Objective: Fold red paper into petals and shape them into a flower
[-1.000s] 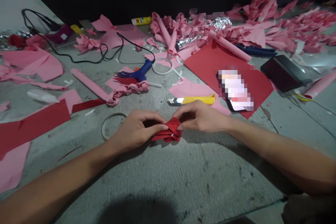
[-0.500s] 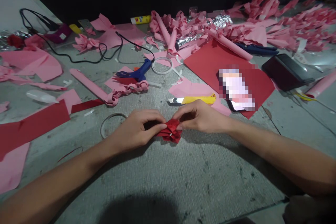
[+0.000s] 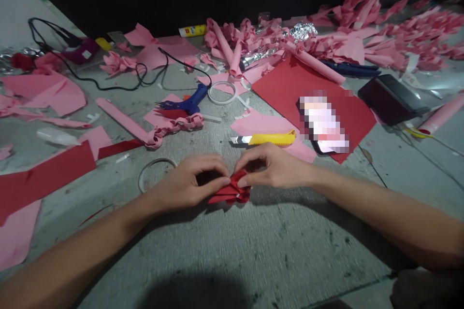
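A small folded red paper flower [image 3: 232, 193] with a pale spot at its middle is held between both hands, low over the table. My left hand [image 3: 195, 178] pinches its left upper edge between thumb and fingers. From the other side, my right hand [image 3: 271, 166] grips the upper right petals the same way. Just beyond the right hand lies a yellow utility knife [image 3: 268, 139] with its blade out to the left. A grey tape ring [image 3: 143, 174] rests partly behind the left hand.
Farther off are a blue glue gun [image 3: 190, 101] with a black cord, a white tape ring [image 3: 223, 92] and a phone [image 3: 324, 125] on a red sheet [image 3: 281, 84]. Pink paper scraps [image 3: 406, 38] pile along the back. Red paper strips [image 3: 50, 169] lie at left.
Both hands have shifted down slightly with the paper flower. It has turned a little, with a petal now pointing left, and the right fingers have moved inward over it.
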Demonstrator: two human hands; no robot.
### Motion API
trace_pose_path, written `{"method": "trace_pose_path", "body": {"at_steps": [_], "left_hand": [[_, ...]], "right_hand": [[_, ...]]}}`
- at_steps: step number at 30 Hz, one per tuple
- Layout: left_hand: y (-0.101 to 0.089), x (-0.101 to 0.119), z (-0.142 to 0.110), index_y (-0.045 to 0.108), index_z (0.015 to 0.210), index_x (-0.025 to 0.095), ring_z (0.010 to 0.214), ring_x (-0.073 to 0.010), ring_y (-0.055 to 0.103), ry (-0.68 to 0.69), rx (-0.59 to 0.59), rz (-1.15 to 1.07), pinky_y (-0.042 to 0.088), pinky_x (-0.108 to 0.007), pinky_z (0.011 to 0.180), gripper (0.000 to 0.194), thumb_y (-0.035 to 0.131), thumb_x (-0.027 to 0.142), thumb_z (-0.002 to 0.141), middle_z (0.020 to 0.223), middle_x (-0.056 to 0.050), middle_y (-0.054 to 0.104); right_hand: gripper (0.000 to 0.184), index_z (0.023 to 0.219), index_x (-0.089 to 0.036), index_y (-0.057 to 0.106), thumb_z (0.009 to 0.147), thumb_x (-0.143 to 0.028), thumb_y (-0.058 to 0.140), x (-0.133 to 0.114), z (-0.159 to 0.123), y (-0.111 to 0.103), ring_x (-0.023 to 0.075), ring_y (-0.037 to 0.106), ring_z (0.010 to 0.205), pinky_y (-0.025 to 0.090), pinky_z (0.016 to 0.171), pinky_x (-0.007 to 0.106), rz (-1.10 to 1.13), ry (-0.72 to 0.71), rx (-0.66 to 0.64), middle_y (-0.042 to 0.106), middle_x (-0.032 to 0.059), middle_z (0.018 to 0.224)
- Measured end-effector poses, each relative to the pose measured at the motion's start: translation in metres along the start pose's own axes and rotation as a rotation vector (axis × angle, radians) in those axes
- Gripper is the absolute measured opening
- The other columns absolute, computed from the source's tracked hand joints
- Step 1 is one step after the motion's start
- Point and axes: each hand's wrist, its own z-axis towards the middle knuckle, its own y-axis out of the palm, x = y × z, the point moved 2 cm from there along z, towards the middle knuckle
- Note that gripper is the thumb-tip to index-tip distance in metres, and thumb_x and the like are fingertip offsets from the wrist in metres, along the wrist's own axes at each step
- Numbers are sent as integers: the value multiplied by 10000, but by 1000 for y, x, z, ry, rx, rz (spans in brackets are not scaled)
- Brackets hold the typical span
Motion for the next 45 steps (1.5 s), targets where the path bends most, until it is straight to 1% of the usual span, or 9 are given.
{"method": "trace_pose_path", "body": {"at_steps": [5,9,13,17,21,30,35,40,45], "left_hand": [[9,5,-1,749,946,192,828,-159,696,12,45,97,518,-285,774,153,648,244,1049,902,-34,756],[12,8,-3,720,926,198,784,-152,670,77,80,217,491,-272,727,126,665,229,1035,853,-15,738],[18,13,-9,686,910,209,795,-185,652,183,170,465,486,-323,759,141,633,205,1040,848,-29,744],[21,15,-15,684,947,221,795,-214,636,270,264,664,463,-376,779,92,650,180,1022,867,-42,765],[20,12,-14,681,952,232,775,-209,636,275,301,645,453,-384,773,80,661,173,1003,855,-29,764],[15,16,-7,668,964,194,885,-202,627,144,175,368,454,-372,819,62,631,168,1006,933,-40,706],[13,14,-8,666,929,192,851,-187,613,180,181,389,425,-365,804,75,652,153,991,910,-22,706],[14,13,-8,674,910,188,827,-168,627,176,216,381,429,-352,798,79,689,143,973,880,-3,709],[18,13,-8,616,771,181,762,-166,583,187,243,457,389,-363,752,170,674,105,913,799,1,660]], "right_hand": [[114,919,-166,823,899,-274,851,-2,-2,4,146,640,738,470,645,270,-127,8,1,771,26,846],[63,877,-152,796,905,-208,808,-9,-2,8,136,640,681,449,606,263,-113,89,-20,762,20,782],[68,817,-154,744,877,-141,772,-14,-2,14,135,621,650,424,575,263,-109,162,54,738,14,722],[87,825,-169,711,859,-91,728,-16,-4,17,133,621,661,441,593,258,-74,140,100,739,4,736],[89,845,-168,758,877,-103,707,-16,-5,14,135,626,689,441,615,262,-152,91,90,758,13,781],[78,771,-175,694,819,-134,739,-14,-7,27,117,515,639,376,588,270,-237,69,168,637,-31,681],[108,824,-167,734,859,-70,701,-24,-12,25,142,580,707,419,678,294,-408,-64,178,708,2,769],[148,870,-175,777,873,-31,747,-28,-11,14,175,642,788,446,719,314,-401,-62,90,757,23,850],[193,875,-157,790,869,25,725,-25,-12,17,164,654,786,459,719,301,-424,-85,110,755,23,846]]}}
